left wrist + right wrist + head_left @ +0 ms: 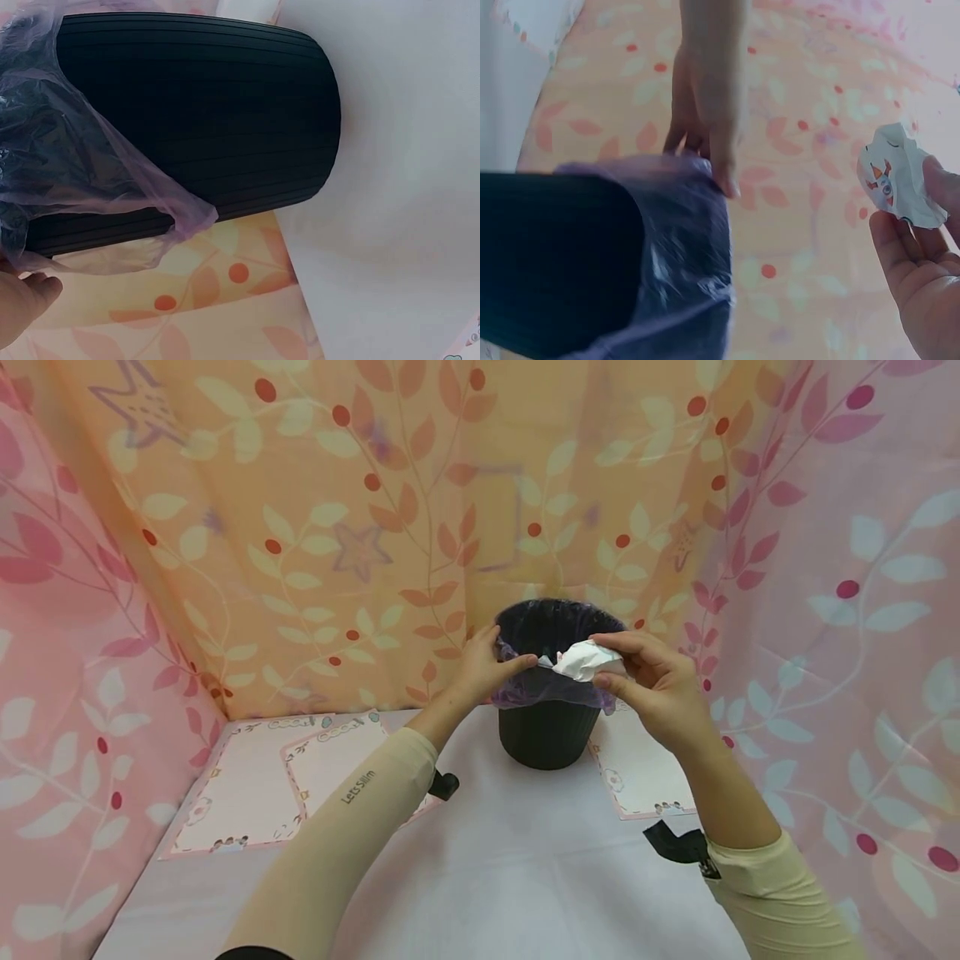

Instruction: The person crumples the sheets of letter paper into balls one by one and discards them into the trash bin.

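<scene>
A black trash can (pixel 547 735) stands upright on the table, with a translucent purple bag (pixel 517 689) folded over its rim. My left hand (pixel 480 664) grips the rim at its left side, thumb toward the front and fingers behind. In the right wrist view the left hand (pixel 709 105) reaches down onto the bag's edge. My right hand (pixel 663 689) pinches a crumpled sheet of paper (pixel 588 660) between thumb and fingers, in front of the can's opening in the head view. Printed orange and blue marks show on the crumpled paper (pixel 900 176) in the right wrist view.
Two bordered paper sheets (pixel 247 785) lie overlapping on the left of the white table (pixel 540 877). Another bordered sheet (pixel 645 768) lies right of the can. A patterned orange curtain (pixel 420 527) hangs behind, and pink curtains (pixel 862 652) close both sides.
</scene>
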The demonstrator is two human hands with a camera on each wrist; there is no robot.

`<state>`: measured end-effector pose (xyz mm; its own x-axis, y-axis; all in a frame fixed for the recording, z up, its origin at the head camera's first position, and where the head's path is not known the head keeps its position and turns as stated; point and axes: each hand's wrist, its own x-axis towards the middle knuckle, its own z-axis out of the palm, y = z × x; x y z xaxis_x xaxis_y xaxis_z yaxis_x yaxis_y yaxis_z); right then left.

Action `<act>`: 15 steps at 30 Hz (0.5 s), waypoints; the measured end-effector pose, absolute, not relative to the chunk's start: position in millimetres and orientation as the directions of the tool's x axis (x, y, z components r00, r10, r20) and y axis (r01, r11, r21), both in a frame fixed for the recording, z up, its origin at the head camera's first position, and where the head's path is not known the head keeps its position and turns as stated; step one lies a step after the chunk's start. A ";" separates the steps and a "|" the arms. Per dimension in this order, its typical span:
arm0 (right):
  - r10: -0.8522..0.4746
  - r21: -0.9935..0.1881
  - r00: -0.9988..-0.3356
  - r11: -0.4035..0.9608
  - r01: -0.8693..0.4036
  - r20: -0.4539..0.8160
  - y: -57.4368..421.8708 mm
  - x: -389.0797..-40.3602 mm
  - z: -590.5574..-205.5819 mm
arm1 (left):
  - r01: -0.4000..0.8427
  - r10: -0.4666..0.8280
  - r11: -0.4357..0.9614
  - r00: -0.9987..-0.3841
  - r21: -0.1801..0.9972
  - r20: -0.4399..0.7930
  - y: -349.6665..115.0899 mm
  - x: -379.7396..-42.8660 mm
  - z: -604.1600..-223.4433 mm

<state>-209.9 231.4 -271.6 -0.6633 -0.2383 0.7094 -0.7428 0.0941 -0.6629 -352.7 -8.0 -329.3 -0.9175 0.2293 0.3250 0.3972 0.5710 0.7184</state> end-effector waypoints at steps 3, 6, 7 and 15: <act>-0.260 -0.673 -0.667 0.077 -0.735 0.698 235.2 -214.7 -259.3 | 0.394 0.229 0.570 -0.919 0.721 0.321 -7.5 -352.3 -329.8; -0.273 -0.690 -0.680 0.072 -0.720 0.681 237.2 -221.1 -247.0 | 0.392 0.226 0.571 -0.920 0.722 0.321 -7.4 -352.1 -330.0; -0.278 -0.695 -0.682 0.069 -0.716 0.676 237.7 -223.8 -242.9 | 0.394 0.225 0.570 -0.919 0.721 0.324 -7.4 -352.2 -330.0; -0.302 -0.732 -0.723 0.103 -0.673 0.622 243.5 -255.2 -208.5 | 0.401 0.224 0.572 -0.916 0.716 0.334 -8.0 -352.7 -330.7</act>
